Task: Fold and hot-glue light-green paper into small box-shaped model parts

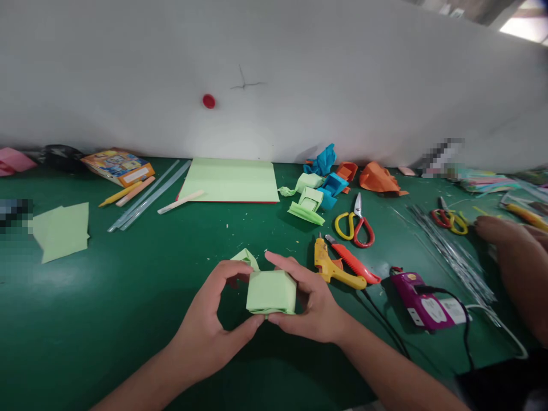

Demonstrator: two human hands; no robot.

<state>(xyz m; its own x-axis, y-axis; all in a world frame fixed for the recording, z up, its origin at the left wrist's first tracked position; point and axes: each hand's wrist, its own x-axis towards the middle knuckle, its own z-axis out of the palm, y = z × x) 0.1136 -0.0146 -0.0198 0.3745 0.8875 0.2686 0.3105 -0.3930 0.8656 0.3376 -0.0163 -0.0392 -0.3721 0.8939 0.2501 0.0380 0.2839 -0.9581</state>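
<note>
Between my two hands is a light green folded paper box [271,290], held just above the green table. My left hand [214,314] grips its left side, with the thumb at the lower edge. On the other side, my right hand [314,299] closes round the box, thumb below and index finger raised along the top. Behind my left fingers a second light green paper piece [246,258] shows, partly hidden; whether it joins the box I cannot tell. A yellow glue gun [334,268] and a red-handled cutter [353,260] lie right of my right hand.
Red-and-yellow scissors [357,222], folded paper pieces [310,200] and a green paper stack [233,180] lie farther back. Glue sticks [152,197] and loose green sheets [66,231] are leftward. At right are a purple device [422,299] with cables and another person's hand [509,245].
</note>
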